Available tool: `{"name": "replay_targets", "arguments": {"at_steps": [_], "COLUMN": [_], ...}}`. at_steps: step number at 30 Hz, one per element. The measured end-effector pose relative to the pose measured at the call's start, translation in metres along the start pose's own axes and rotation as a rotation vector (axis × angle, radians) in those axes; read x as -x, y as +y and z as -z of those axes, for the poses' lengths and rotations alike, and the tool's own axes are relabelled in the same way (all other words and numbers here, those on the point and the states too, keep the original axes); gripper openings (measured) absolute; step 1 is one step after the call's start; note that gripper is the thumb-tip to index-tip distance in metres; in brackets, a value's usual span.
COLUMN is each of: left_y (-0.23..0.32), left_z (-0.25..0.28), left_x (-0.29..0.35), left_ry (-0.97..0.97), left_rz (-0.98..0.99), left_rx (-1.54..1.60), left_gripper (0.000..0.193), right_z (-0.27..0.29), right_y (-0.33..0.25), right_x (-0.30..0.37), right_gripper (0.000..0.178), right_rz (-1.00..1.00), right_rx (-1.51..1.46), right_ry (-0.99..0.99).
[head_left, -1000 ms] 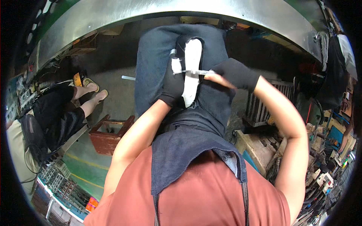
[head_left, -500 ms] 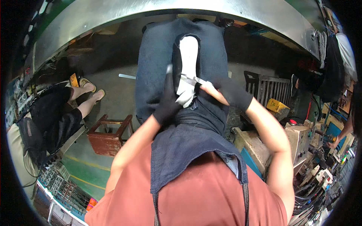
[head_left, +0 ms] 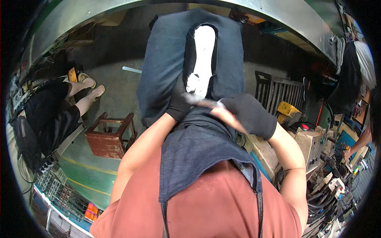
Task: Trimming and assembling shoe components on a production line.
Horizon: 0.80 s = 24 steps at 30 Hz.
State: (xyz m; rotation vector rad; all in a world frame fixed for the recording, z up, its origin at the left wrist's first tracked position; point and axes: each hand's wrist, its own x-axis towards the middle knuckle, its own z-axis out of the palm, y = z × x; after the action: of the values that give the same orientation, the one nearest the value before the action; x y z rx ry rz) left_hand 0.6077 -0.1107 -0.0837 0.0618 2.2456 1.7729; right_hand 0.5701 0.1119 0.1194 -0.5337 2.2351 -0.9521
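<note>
Between my knees, an upturned dark shoe (head_left: 204,51) shows its long white bottom, with the wider end away from me. A crumpled white flap (head_left: 193,82) bunches at its left edge near the close end. My left hand (head_left: 178,102), in a dark fingerless glove, is closed round that close end from the left; part of its grip is hidden. Gloved likewise, my right hand (head_left: 250,113) is wrapped round a metal-headed hand tool (head_left: 202,102). Its head is smeared by motion and lies by my left hand; the kind cannot be made out.
A denim apron (head_left: 158,79) covers my lap. A metal bench edge (head_left: 178,4) curves across the far side. A wooden stool (head_left: 107,139) stands left, near a seated person's legs (head_left: 85,104). To the right are a slatted rack (head_left: 279,93) and machinery (head_left: 309,142), with another person's arm (head_left: 357,144).
The tool head has come nearer to me, off the white material toward my left hand. The white flap, earlier stretched over the close end, is now bunched at the left edge.
</note>
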Motion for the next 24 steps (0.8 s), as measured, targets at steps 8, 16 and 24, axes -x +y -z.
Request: {"name": "replay_targets", "arguments": {"at_steps": [8,16,24], "left_y": [0.045,0.062,0.067], "left_z": [0.038,0.013,0.025], "left_x": [0.031,0.000,0.003], "left_ry": [-0.161,-0.118,-0.321], "left_rz": [0.555,0.225,0.099], "left_rx": [0.773,-0.094,-0.031], "left_gripper": [0.054,0.057,0.085], "right_z": [-0.007,-0.016,-0.001], "right_y": [0.052,0.008,-0.023], "right_x": [-0.017,-0.004,-0.044], "right_gripper": [0.044,0.047,0.050], "right_rz": [-0.258,0.065,-0.166], "right_rx": [-0.102,0.055,0.339], "right_ry": [0.087,0.090,-0.062]}}
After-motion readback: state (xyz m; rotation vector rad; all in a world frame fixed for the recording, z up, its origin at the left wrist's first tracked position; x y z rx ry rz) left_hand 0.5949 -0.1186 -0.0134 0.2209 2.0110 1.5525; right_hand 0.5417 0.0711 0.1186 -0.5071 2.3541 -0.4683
